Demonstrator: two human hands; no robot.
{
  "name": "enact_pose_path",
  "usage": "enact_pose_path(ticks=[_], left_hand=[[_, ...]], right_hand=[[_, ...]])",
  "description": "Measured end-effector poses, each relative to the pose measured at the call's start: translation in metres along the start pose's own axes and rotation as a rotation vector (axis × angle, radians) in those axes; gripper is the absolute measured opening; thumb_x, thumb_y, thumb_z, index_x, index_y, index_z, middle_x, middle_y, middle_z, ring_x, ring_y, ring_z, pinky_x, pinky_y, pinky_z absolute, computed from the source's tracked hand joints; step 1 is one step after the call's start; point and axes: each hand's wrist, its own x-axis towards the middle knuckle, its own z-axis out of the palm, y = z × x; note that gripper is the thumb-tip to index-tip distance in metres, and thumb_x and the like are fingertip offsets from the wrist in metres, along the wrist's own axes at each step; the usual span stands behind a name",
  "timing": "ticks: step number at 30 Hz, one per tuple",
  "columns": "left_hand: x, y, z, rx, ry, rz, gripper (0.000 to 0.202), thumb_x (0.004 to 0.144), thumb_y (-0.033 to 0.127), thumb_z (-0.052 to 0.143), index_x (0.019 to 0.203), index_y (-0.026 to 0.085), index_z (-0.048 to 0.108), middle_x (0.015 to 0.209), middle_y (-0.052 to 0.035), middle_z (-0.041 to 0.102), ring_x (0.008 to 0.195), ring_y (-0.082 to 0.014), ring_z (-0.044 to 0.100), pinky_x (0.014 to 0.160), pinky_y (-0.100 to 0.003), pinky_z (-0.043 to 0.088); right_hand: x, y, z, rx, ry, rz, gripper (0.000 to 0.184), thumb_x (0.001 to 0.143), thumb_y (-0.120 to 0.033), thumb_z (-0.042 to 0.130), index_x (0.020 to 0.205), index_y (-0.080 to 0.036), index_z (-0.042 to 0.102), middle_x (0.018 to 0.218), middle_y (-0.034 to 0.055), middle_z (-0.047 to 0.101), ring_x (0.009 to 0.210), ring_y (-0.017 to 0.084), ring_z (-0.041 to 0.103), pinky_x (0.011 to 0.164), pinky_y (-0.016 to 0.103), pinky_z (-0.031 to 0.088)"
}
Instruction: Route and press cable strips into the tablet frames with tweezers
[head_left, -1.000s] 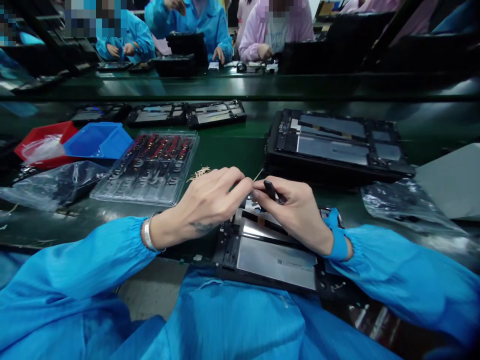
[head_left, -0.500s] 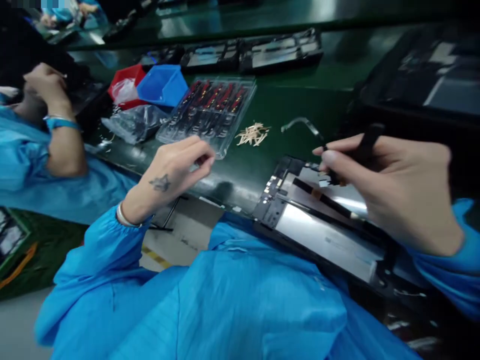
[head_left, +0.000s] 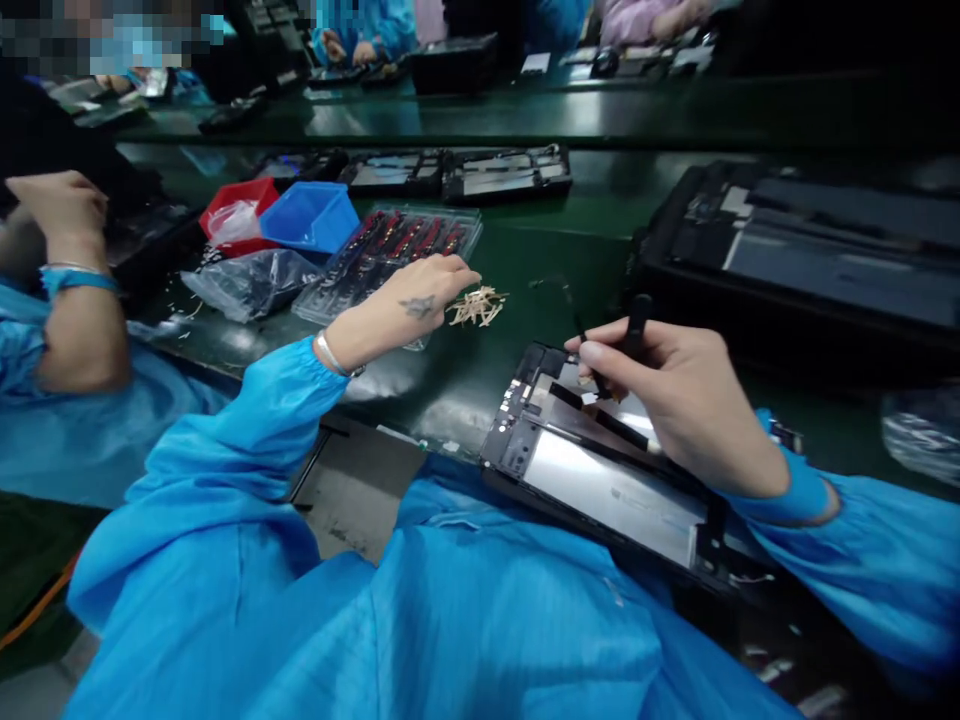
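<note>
An opened tablet frame (head_left: 600, 480) with a silver panel lies partly on the green bench and partly on my lap. My right hand (head_left: 667, 400) rests on it, fingers closed round a thin black tool (head_left: 634, 325) whose tip touches the frame's upper part. My left hand (head_left: 409, 310) reaches out to the left over the edge of a clear parts tray (head_left: 390, 250), its fingertips closed just beside a small pile of tan strips (head_left: 476, 305). Whether it holds one I cannot make out.
A blue bin (head_left: 311, 215) and a red bin (head_left: 236, 210) stand behind a crumpled plastic bag (head_left: 247, 280). A stack of black tablet frames (head_left: 810, 250) sits at the right, more frames (head_left: 502, 170) farther back. A co-worker's arm (head_left: 67, 300) is at the left.
My left hand left the right hand and the frame and went left to the pile of tan strips. My right hand stayed on the frame with the tool. The view swung left.
</note>
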Motion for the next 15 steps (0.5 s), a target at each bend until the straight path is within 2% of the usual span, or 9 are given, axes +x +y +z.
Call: enact_pose_path(ticks=[3,6,8,11,13,15], left_hand=[[0.009,0.03,-0.003,-0.389,0.168,-0.013,0.032,0.102,0.028,0.051,0.123,0.015,0.071,0.11,-0.0106,0.072,0.1,-0.0195,0.066,0.088,-0.031,0.051],[0.023,0.067,-0.001,-0.907,0.143,-0.061,0.035,0.101,0.042,0.057,0.118,0.016,0.073,0.106,-0.0097,0.074,0.088,-0.0162,0.066,0.073,-0.026,0.05],[0.034,0.084,0.0,-1.116,0.11,-0.08,0.034,0.101,0.044,0.057,0.107,0.015,0.074,0.1,-0.0083,0.073,0.078,-0.0135,0.061,0.066,-0.024,0.046],[0.048,0.092,-0.007,-1.11,0.065,-0.036,0.032,0.098,0.041,0.059,0.087,0.014,0.072,0.077,-0.0012,0.065,0.065,-0.0101,0.049,0.061,-0.023,0.038],[0.053,0.091,-0.014,-0.931,-0.01,0.031,0.032,0.097,0.038,0.059,0.078,0.014,0.069,0.068,0.002,0.056,0.063,-0.0095,0.046,0.058,-0.023,0.032],[0.055,0.088,-0.02,-0.708,-0.076,0.105,0.032,0.097,0.035,0.057,0.074,0.014,0.065,0.066,0.0029,0.053,0.061,-0.0093,0.046,0.056,-0.024,0.028]], right_hand=[[0.0,0.001,0.002,0.108,0.004,0.013,0.018,0.081,-0.037,0.079,0.083,-0.019,0.077,0.068,0.0006,0.068,0.06,0.012,0.057,0.055,0.027,0.044],[-0.001,0.003,0.004,0.147,-0.003,0.01,0.023,0.081,-0.04,0.078,0.086,-0.017,0.076,0.066,0.0001,0.067,0.058,0.011,0.055,0.055,0.027,0.044],[-0.001,0.004,0.003,0.125,0.022,-0.006,0.025,0.083,-0.041,0.076,0.086,-0.016,0.075,0.068,0.0003,0.067,0.057,0.011,0.053,0.055,0.027,0.043],[0.003,0.0,-0.004,0.015,0.102,-0.132,0.028,0.088,-0.042,0.07,0.1,-0.018,0.075,0.08,0.0018,0.071,0.063,0.012,0.056,0.059,0.027,0.044],[0.006,-0.006,-0.011,-0.077,0.116,-0.248,0.027,0.091,-0.041,0.068,0.107,-0.02,0.074,0.088,0.0021,0.072,0.073,0.013,0.06,0.067,0.028,0.047],[0.008,-0.011,-0.017,-0.148,0.093,-0.315,0.02,0.092,-0.037,0.068,0.1,-0.02,0.074,0.089,0.0014,0.072,0.079,0.014,0.063,0.073,0.028,0.049]])
